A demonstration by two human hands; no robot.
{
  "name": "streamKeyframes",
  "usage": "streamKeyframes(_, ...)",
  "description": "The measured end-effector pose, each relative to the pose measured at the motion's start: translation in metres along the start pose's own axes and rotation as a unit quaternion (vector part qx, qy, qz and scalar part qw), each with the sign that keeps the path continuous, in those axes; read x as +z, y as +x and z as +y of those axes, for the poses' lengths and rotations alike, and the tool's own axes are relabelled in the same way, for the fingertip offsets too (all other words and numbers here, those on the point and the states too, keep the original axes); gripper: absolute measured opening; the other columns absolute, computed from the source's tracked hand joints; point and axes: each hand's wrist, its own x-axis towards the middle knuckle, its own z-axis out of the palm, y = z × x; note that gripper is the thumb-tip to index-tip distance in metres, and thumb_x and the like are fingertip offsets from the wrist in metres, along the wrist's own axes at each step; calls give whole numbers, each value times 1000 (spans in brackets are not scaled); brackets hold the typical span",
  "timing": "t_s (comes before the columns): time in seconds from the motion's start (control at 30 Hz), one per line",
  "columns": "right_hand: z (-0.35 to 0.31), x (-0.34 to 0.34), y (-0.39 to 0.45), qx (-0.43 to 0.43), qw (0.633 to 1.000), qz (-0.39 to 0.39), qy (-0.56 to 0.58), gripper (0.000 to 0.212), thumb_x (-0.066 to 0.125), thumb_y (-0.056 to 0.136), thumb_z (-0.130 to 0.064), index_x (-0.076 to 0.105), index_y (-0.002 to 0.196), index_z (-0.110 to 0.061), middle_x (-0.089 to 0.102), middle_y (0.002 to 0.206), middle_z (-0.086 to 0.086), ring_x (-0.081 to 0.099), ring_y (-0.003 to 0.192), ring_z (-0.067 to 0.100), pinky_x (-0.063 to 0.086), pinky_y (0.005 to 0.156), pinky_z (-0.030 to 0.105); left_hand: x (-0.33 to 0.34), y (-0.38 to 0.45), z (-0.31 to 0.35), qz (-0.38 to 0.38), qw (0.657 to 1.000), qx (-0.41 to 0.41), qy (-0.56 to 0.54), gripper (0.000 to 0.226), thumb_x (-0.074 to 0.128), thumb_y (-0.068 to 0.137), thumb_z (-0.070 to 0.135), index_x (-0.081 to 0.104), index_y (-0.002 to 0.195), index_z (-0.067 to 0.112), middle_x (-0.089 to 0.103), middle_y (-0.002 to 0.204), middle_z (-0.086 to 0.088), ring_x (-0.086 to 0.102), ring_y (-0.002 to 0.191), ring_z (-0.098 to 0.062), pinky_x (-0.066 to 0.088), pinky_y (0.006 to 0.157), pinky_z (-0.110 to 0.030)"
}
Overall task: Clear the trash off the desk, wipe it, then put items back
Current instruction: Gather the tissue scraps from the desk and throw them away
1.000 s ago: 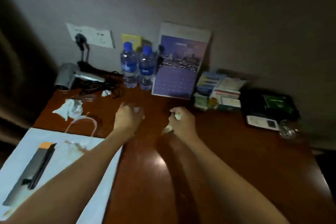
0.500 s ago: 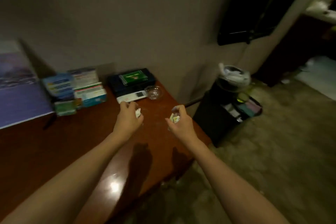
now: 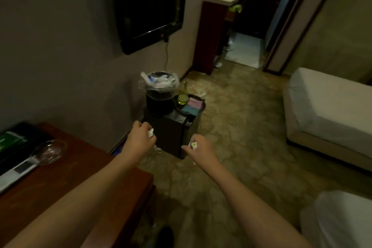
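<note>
Trash bin [image 3: 160, 86]: ahead, beyond desk [image 3: 84, 177] end | left hand [image 3: 141, 140] nearer, clutching tissue wad [image 3: 151, 133] | right hand [image 3: 198, 148] pinching paper scrap [image 3: 193, 144] | extend your arms forward.

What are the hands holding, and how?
Each holds a crumpled paper scrap. The left hand pinches one in its fingertips; the right hand grips another the same way.

Dim room: wall-mounted television [image 3: 149, 6], patterned carpet [image 3: 231, 127], pale bed [image 3: 330, 106].
</note>
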Motion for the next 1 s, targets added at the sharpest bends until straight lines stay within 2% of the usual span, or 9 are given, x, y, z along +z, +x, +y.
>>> streamKeyframes(0.13,34,-18,54,10,1000,15,-11,25,68,86,-25,48,78,-13,49,84,3,47,79,16,29,63,24,29,65,19,-22,1000,8,-5,32,57,92,20,52,121,8,41,122,-9,52,98,-24,48,85,-36)
streamKeyframes(0.27,56,-40,123,4,999,18,-34,28,66,88,-25,43,75,-15,39,74,-8,43,79,15,25,57,21,46,143,39,-36,999,2,-17,31,57,91,19,52,120,7,41,122,-11,54,98,-27,50,87,-41)
streamKeyframes(0.43,77,-74,193,20,997,65,-39,20,66,88,-21,56,91,-4,52,88,11,44,82,20,22,62,24,63,227,61,-47,999,-1,-5,35,59,90,19,52,122,5,40,126,-14,54,103,-30,48,90,-39)
streamKeyframes(0.53,92,-86,237,21,998,59,-24,17,65,89,-19,50,89,-10,46,81,-2,47,85,20,23,63,20,78,269,70,-51,999,2,5,34,59,90,19,53,120,5,41,124,-15,54,102,-30,47,90,-39)
streamKeyframes(0.6,100,-90,275,25,997,74,-4,16,65,88,-17,57,95,-5,42,75,-11,45,77,12,27,59,16,85,297,72,-52,999,-6,10,34,59,90,19,53,120,5,41,124,-14,54,103,-30,46,90,-37)
streamKeyframes(0.67,105,-89,316,20,998,60,12,20,66,88,-16,61,102,-2,58,89,2,51,82,14,32,59,8,92,330,68,-43,999,-15,12,34,60,89,18,53,120,5,40,126,-13,52,106,-30,44,92,-37)
streamKeyframes(0.73,112,-83,359,11,999,32,19,11,66,88,-14,59,96,-11,60,104,13,53,99,25,28,64,11,98,364,61,-32,999,-34,13,34,59,89,18,53,120,5,40,129,-13,51,107,-28,43,93,-35)
streamKeyframes(0.83,121,-78,430,-10,1000,-13,8,21,66,87,-19,45,82,-17,49,88,1,44,91,17,25,73,20,99,421,54,-7,997,-76,17,33,58,90,18,53,121,7,38,132,-13,51,108,-26,42,94,-33)
streamKeyframes(1.0,121,-71,533,-26,998,-56,13,16,62,88,-11,46,86,-12,48,91,0,49,86,17,30,65,26,97,486,51,38,987,-157,-13,38,56,91,16,49,127,7,38,134,-14,52,108,-27,43,94,-34)
